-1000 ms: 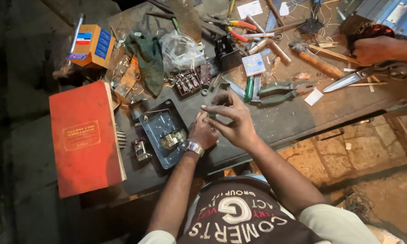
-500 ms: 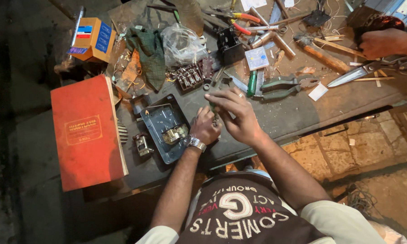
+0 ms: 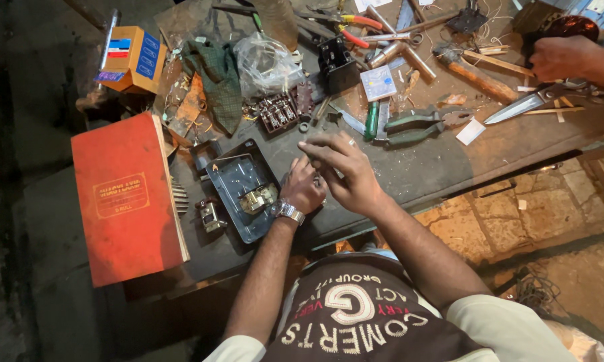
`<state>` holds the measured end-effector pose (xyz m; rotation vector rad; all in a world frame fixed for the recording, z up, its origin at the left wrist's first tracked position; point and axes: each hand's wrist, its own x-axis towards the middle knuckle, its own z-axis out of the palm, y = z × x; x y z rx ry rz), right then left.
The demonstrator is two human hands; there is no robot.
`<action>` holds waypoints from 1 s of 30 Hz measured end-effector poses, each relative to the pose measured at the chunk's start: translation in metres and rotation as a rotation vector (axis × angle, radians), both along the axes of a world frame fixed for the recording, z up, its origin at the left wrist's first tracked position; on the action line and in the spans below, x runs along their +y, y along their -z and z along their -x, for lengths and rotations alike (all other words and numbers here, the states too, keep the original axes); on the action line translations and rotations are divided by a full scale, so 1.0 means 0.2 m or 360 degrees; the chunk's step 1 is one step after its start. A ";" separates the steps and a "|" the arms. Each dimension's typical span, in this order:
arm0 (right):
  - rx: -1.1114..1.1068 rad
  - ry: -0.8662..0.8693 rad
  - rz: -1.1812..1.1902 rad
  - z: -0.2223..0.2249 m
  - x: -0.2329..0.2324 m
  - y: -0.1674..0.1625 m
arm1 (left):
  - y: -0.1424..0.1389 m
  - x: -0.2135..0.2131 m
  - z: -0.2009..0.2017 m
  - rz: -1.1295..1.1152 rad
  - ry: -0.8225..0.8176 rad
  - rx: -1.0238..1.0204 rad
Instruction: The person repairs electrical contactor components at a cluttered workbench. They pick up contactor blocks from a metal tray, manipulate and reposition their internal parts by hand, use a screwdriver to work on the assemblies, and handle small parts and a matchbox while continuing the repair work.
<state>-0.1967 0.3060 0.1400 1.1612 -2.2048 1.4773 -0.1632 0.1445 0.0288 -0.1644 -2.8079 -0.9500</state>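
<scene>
Having dropped from mid-air toward the bench, both hands now meet just right of the grey tray (image 3: 229, 179), left hand (image 3: 306, 191) and right hand (image 3: 345, 167) pinching a small part, mostly hidden, between fingertips.

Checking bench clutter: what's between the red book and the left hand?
Head view: an open grey metal box with a brass part inside, plus a small switch part, lie between red book and left hand.

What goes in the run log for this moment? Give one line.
left hand: closed on small part, unclear | right hand: fingers meeting left | beside: grey metal tray | bench: red book
</scene>
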 end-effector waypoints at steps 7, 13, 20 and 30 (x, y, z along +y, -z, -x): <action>-0.0226 0.0039 0.0147 -0.01 -0.02 0.00 | 0.05 0.00 0.00 -0.0002 -0.0028 0.0066; -0.0020 -0.0026 -0.0016 0.00 0.01 0.00 | 0.14 -0.01 -0.01 0.0122 -0.0035 0.0114; -0.0020 0.0016 -0.0143 0.03 0.06 -0.03 | 0.01 -0.02 -0.01 0.0067 0.0014 -0.0383; 0.0001 0.0006 -0.0157 -0.02 0.09 -0.10 | -0.20 -0.11 -0.10 0.0168 0.0358 -0.0541</action>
